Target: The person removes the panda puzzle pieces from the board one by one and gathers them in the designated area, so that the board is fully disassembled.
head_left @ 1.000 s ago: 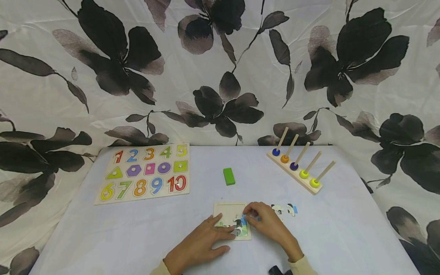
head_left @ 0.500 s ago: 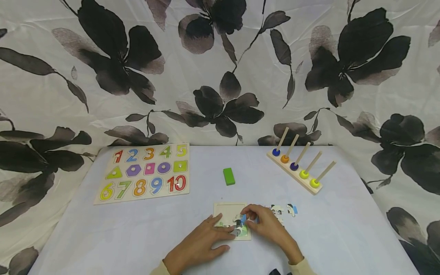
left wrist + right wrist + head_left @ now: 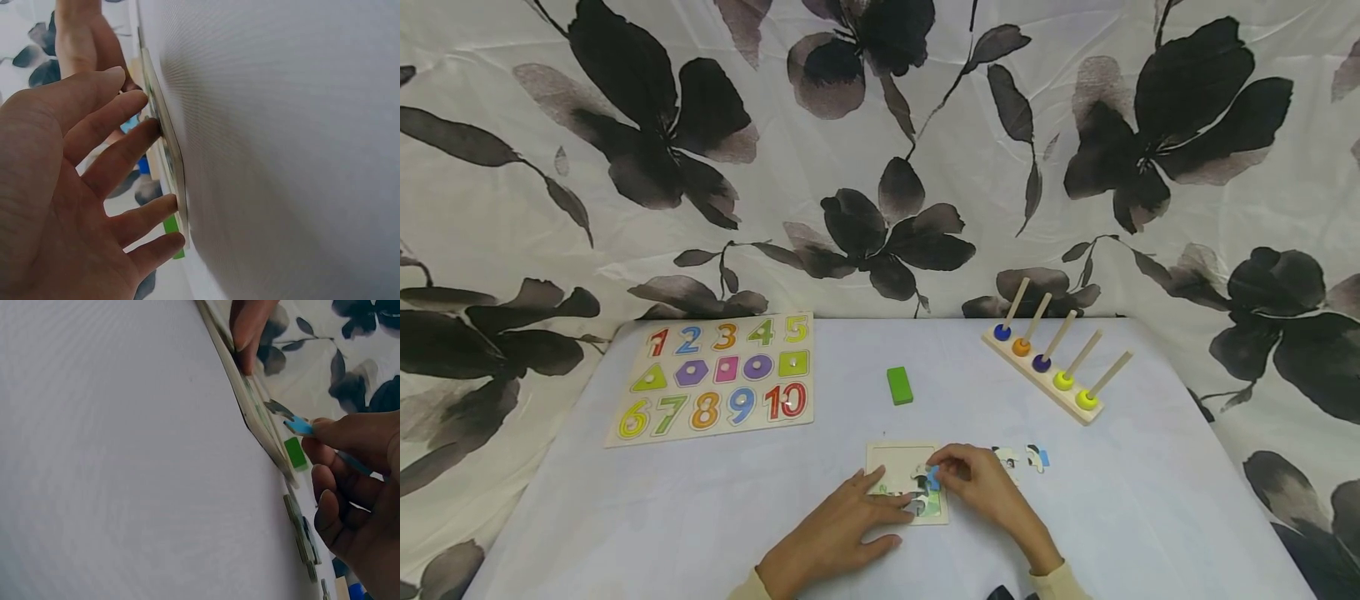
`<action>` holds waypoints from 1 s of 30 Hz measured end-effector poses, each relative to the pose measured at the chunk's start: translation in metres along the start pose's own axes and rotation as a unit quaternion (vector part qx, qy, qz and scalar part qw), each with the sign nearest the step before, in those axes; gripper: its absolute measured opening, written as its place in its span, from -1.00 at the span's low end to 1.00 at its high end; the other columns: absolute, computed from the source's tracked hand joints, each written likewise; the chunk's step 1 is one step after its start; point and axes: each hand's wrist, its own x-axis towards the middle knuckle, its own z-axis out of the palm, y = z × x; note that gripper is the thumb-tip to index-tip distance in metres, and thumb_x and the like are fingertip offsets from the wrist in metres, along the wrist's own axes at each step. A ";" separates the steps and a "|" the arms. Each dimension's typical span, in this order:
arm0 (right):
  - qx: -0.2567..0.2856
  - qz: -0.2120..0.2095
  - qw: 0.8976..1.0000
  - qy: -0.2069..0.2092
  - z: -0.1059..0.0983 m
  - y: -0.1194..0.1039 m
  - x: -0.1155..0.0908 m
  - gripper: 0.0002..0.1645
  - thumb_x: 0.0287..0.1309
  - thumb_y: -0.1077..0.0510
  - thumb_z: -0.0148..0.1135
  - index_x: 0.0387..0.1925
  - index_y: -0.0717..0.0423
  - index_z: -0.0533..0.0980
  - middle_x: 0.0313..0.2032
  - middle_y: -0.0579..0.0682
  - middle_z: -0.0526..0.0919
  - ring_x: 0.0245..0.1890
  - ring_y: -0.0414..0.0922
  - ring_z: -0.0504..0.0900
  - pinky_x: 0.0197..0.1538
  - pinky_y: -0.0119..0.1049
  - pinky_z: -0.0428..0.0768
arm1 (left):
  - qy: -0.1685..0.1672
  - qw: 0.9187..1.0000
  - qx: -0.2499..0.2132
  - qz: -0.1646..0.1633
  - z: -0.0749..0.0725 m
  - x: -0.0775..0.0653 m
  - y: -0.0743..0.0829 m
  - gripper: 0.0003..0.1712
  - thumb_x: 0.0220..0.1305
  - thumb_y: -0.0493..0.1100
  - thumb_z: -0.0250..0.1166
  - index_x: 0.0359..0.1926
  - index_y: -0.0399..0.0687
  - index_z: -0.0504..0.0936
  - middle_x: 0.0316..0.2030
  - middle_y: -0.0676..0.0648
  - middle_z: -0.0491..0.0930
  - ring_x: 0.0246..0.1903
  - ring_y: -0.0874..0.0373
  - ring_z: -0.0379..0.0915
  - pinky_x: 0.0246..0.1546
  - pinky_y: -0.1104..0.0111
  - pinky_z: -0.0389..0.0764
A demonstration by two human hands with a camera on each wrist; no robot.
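A small square wooden puzzle tray (image 3: 904, 454) lies near the front middle of the table, with some picture pieces in its lower right part. Spread fingers of my left hand (image 3: 842, 529) rest on the tray's left and lower side; the left wrist view shows them nearly straight at its edge. Between thumb and forefinger, my right hand (image 3: 981, 487) pinches a blue-and-dark puzzle piece (image 3: 299, 427). In the right wrist view that piece is tilted and held just above the tray. Two loose panda-picture pieces, one black-and-white (image 3: 1004, 456) and one partly blue (image 3: 1037, 458), lie right of the tray.
A number-and-shape board (image 3: 711, 379) lies at the back left. Behind the tray is a green block (image 3: 899, 385). A wooden peg stand (image 3: 1051, 375) with coloured rings stands back right. Something dark (image 3: 1000, 593) shows at the front edge, partly cut off.
My right hand shifts slightly left, then a little back, over the tray's right side, still pinching the puzzle piece. The left hand stays in place.
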 end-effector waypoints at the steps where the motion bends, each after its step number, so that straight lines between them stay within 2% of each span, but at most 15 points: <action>1: 0.002 -0.001 1.000 0.002 -0.001 0.000 0.000 -0.86 0.11 0.26 0.33 -0.27 0.03 0.65 -0.40 -0.18 0.65 -0.39 -0.32 0.55 -0.30 -0.42 0.57 | -0.001 1.000 -0.001 -0.001 0.000 0.000 0.000 -0.63 0.27 0.05 0.26 0.10 0.25 0.63 0.16 0.21 0.52 0.28 -0.24 0.27 0.24 -0.12 0.28; 8: 0.027 0.009 0.999 0.015 -0.013 0.004 -0.004 -0.85 0.10 0.30 0.32 -0.28 0.04 0.63 -0.43 -0.16 0.64 -0.42 -0.30 0.55 -0.33 -0.42 0.57 | 0.001 1.000 -0.001 0.001 0.000 0.000 0.001 -0.63 0.27 0.04 0.25 0.09 0.24 0.63 0.17 0.18 0.52 0.28 -0.24 0.27 0.24 -0.12 0.28; 19: 0.065 0.037 0.997 0.027 -0.040 0.020 -0.018 -0.90 0.16 0.23 0.30 -0.26 0.06 0.60 -0.41 -0.09 0.61 -0.46 -0.25 0.53 -0.40 -0.40 0.56 | -0.001 1.000 -0.010 -0.006 -0.001 -0.001 0.001 -0.64 0.28 0.04 0.24 0.10 0.24 0.63 0.17 0.18 0.52 0.30 -0.23 0.25 0.26 -0.13 0.26; 24: 0.078 0.063 0.994 0.047 -0.053 0.028 -0.027 -0.90 0.19 0.19 0.28 -0.24 0.09 0.61 -0.37 -0.04 0.62 -0.41 -0.23 0.56 -0.32 -0.39 0.58 | 0.004 1.000 -0.014 -0.009 -0.001 -0.001 0.002 -0.64 0.27 0.03 0.25 0.09 0.23 0.63 0.16 0.18 0.52 0.30 -0.22 0.25 0.26 -0.12 0.26; 30: 0.080 0.086 0.990 0.082 -0.070 0.040 -0.042 -0.89 0.19 0.24 0.27 -0.23 0.13 0.62 -0.34 -0.03 0.63 -0.34 -0.25 0.56 -0.22 -0.41 0.59 | 0.008 1.000 -0.016 -0.010 -0.001 -0.001 0.003 -0.64 0.26 0.02 0.26 0.08 0.23 0.64 0.16 0.18 0.52 0.30 -0.22 0.25 0.26 -0.12 0.26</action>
